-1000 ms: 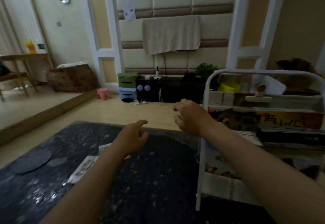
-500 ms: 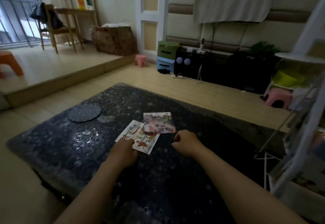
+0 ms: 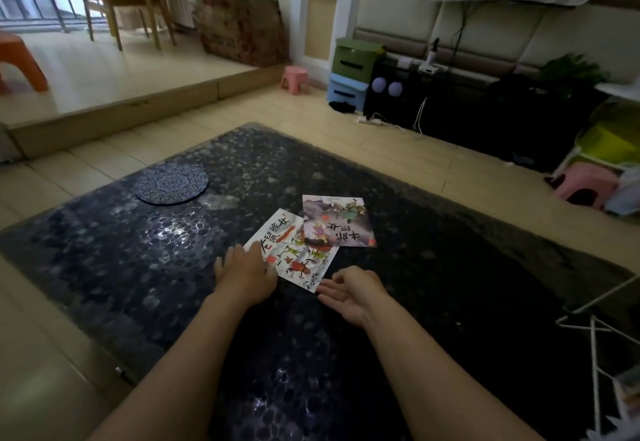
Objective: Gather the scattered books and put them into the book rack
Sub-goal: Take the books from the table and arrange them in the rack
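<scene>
1. The left hand [image 3: 246, 274] lies palm down with its fingers spread flat on the near-left corner of the white-covered book [image 3: 294, 257], pressing and not pinching. The right hand [image 3: 349, 293] is turned palm up, fingers loosely curled and holding nothing, its fingertips just beside the book's near corner.
2. Both loose books lie on the dark patterned table [image 3: 138, 250]. The white-covered book overlaps a corner of the purple-covered book [image 3: 337, 222] behind it. The book rack [image 3: 593, 354] shows only as white wire at the right edge, well apart from the books.
3. A second ago both hands were raised at the rack, which filled the right of the view. Half a second ago they had dropped to the table, the left just reaching the white cover and the right closed in a fist.
4. Now the right hand has opened and rolled palm up at the book's edge, while the left has settled further onto the cover.
5. This probably means one placing is finished and the next pick-up is starting: the left steadies or slides the thin book so the right can get under its corner.
6. Two books appear left to gather; neither is lifted yet.
7. A round patterned mat [image 3: 171, 182] sits at the table's far left.
</scene>
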`<state>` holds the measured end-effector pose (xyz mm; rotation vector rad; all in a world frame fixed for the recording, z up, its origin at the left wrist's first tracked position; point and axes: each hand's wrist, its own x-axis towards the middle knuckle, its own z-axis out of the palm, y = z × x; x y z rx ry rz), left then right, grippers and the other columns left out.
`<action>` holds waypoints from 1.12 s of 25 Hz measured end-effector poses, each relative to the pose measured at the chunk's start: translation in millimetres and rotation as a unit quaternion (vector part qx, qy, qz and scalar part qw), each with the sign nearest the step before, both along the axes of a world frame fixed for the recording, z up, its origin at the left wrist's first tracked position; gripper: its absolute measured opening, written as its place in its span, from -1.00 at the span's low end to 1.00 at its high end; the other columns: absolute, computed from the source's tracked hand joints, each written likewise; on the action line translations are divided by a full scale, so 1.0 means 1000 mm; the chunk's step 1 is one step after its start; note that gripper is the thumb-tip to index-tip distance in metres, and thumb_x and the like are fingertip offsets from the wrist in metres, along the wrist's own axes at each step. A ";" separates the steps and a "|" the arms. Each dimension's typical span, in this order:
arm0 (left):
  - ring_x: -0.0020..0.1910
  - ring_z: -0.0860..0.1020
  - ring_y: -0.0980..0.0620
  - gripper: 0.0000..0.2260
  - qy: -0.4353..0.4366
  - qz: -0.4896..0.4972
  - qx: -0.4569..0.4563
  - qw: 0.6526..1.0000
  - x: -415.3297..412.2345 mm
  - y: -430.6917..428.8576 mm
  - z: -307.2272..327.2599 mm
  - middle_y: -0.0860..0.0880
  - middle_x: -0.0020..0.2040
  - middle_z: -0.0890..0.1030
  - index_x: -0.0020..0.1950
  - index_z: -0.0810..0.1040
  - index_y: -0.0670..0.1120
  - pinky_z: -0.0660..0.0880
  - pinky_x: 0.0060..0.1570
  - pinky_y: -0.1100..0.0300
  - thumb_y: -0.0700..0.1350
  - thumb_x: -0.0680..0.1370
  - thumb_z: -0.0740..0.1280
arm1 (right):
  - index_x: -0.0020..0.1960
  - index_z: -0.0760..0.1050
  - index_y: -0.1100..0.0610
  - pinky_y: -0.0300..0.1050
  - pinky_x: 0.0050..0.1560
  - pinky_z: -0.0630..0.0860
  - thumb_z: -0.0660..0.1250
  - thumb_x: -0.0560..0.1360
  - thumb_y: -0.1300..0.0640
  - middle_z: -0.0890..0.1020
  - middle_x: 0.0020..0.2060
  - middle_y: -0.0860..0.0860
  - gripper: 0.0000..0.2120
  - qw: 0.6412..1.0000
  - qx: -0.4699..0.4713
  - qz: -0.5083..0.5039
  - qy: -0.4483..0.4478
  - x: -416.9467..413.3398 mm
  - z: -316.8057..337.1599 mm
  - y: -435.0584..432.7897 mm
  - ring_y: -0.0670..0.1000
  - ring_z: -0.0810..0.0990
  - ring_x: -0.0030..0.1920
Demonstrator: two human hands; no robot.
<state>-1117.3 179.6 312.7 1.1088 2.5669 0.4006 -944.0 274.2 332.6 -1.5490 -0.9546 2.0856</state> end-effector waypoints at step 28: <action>-0.15 0.59 0.03 -0.71 -0.172 -0.056 0.383 0.906 0.158 -0.009 0.268 -0.06 -0.03 0.55 0.09 0.54 -0.09 0.53 -0.39 0.24 -0.42 0.52 0.22 | 0.58 -0.13 -0.18 0.11 0.27 0.47 0.44 0.47 0.09 0.05 0.49 0.18 -0.07 0.702 0.610 0.169 -0.325 0.166 0.254 -0.038 0.30 0.35 0.38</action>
